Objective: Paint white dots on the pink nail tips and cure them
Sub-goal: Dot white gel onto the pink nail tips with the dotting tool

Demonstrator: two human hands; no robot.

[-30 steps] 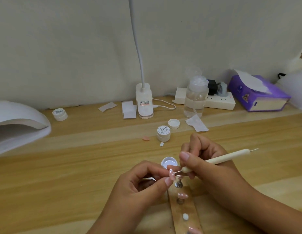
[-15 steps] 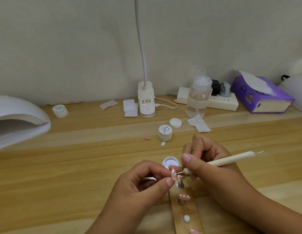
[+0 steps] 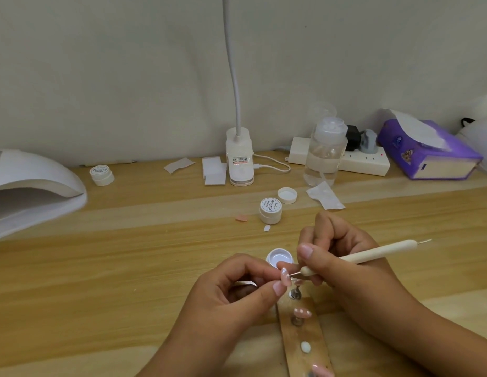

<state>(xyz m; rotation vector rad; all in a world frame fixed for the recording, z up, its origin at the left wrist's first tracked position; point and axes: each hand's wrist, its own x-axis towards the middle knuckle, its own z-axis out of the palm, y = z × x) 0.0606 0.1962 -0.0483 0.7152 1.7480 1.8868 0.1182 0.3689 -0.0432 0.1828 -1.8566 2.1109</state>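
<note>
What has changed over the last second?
Nothing visibly moved. The right hand still grips the tool, its tip at the pink nail that the left hand holds. Jar, strip and lamp stayed put; only the camera drifted a little.

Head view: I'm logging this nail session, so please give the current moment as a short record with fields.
left hand: pinches a pink nail tip between thumb and forefinger
right hand: grips the dotting tool like a pen
tool point: at the held tip's surface, where a white dot shows
open pot: just behind the fingers, lid off
wooden strip: carries a second pink tip with white dots
curing lamp: far left, apart from both hands
</note>
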